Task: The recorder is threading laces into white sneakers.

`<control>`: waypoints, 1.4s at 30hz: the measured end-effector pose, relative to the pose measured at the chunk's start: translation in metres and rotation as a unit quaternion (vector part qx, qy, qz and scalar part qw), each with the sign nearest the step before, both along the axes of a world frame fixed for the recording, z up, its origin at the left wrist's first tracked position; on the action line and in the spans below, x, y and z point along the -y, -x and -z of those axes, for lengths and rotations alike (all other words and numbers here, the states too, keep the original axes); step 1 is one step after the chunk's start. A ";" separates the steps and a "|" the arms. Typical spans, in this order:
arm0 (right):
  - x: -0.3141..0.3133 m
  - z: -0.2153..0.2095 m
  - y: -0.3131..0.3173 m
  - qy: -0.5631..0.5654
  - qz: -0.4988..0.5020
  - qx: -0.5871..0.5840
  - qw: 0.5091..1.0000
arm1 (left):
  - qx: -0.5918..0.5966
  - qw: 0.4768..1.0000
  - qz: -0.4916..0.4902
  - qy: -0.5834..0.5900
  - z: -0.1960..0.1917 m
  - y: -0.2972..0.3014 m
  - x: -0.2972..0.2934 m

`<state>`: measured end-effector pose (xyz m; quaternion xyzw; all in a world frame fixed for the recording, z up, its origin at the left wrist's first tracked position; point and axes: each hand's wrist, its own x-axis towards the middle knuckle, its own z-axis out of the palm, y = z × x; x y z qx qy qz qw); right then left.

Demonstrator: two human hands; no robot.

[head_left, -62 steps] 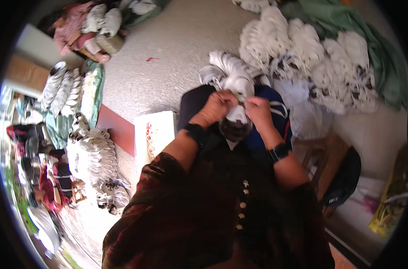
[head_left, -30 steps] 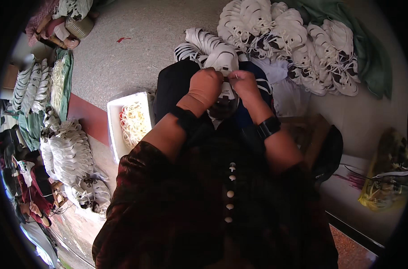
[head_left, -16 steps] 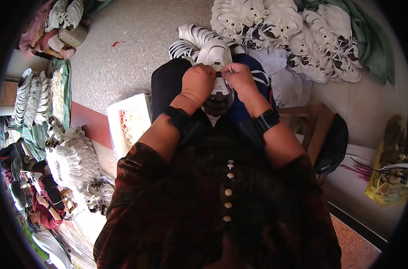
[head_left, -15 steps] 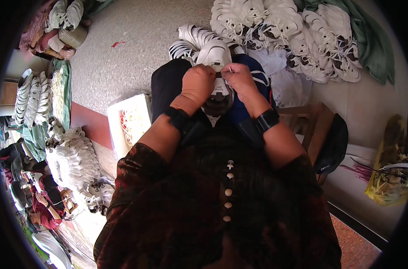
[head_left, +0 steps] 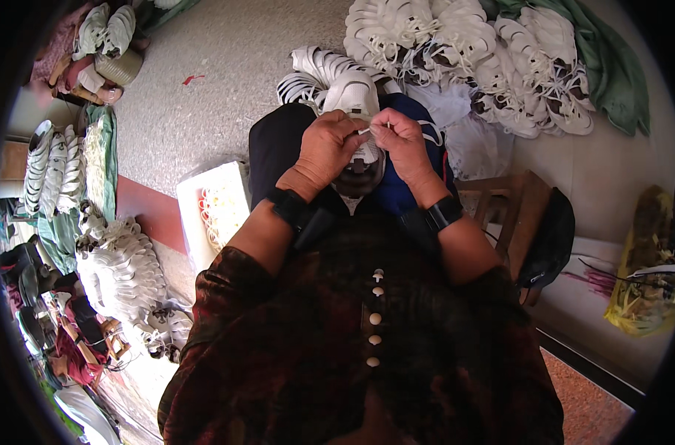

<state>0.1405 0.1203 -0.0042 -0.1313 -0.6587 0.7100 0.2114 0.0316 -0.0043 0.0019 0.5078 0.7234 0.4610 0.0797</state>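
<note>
**Two hands closed on a white sandal, held over the lap**

- Left hand (head_left: pixel 328 147): raised in front of the chest, wrist bent upward, back of the hand to the camera. Fingers curled shut around the left side of the white sandal (head_left: pixel 354 100). Black wrist band (head_left: pixel 287 208) on the forearm.
- Right hand (head_left: pixel 405 141): raised level with the left, nearly touching it. Fingertips pinched together on a thin white strap of the same sandal. Black wrist band (head_left: pixel 442 213) likewise.
- White sandal: between both hands, above the knees, toe end pointing away from the person; lower part hidden behind the hands.
- Ahead: small stack of white sandals (head_left: pixel 311 74) just beyond the held one; large heap of white sandals (head_left: pixel 471 52) further right, lying on green cloth (head_left: pixel 611 67).
- Left side: white tray (head_left: pixel 211 208) beside the knee; more sandal piles (head_left: pixel 122 267) along the left edge.
- Right side: wooden stool (head_left: pixel 511 204) close to the right elbow.
- Open room: bare grey floor (head_left: pixel 211 89) ahead and to the left.
</note>
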 end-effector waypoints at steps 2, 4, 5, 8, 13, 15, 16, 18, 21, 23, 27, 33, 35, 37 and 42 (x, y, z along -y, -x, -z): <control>-0.001 -0.004 -0.001 0.023 -0.008 0.002 1.000 | -0.012 1.000 0.025 -0.009 0.003 0.003 -0.003; -0.003 -0.009 -0.002 0.048 -0.017 0.004 0.999 | -0.025 0.998 0.050 -0.015 0.005 0.007 -0.004; -0.005 -0.012 -0.006 0.092 -0.022 0.002 0.996 | -0.021 0.995 0.098 -0.029 0.005 0.008 0.000; -0.006 -0.009 -0.011 0.191 -0.008 -0.007 0.982 | -0.037 0.986 0.158 -0.041 0.000 0.010 0.011; -0.010 0.008 -0.011 0.258 0.030 -0.026 0.965 | -0.039 0.970 0.240 -0.011 -0.009 0.001 0.007; -0.013 0.012 -0.010 0.234 0.053 -0.026 0.971 | -0.031 0.964 0.263 -0.033 -0.009 -0.004 -0.006; -0.013 0.012 -0.010 0.234 0.052 -0.024 0.971 | 0.135 0.965 0.223 -0.028 -0.021 -0.004 -0.010; -0.012 0.011 -0.008 0.264 0.068 -0.036 0.962 | 0.417 0.897 0.121 -0.083 -0.020 0.010 -0.020; -0.010 0.012 -0.007 0.241 0.066 0.000 0.968 | 0.518 0.852 -0.013 -0.074 -0.010 0.036 -0.025; -0.012 0.012 -0.005 0.207 0.056 0.013 0.977 | 0.589 0.802 -0.045 -0.091 0.005 0.041 -0.022; -0.011 0.005 -0.001 -0.038 0.060 0.125 0.990 | 0.675 0.725 -0.064 -0.121 0.015 0.041 -0.019; -0.003 0.000 0.006 -0.402 0.143 0.123 0.896 | 0.687 0.709 -0.044 -0.151 0.021 0.042 -0.016; -0.003 0.002 0.006 -0.393 0.130 0.129 0.901 | 0.688 0.708 -0.039 -0.155 0.023 0.042 -0.016; -0.002 0.001 0.007 -0.385 0.117 0.133 0.906 | 0.687 0.707 -0.033 -0.161 0.023 0.043 -0.016; 0.002 0.006 0.012 -0.376 0.091 0.126 0.914 | 0.688 0.708 -0.027 -0.159 0.023 0.043 -0.016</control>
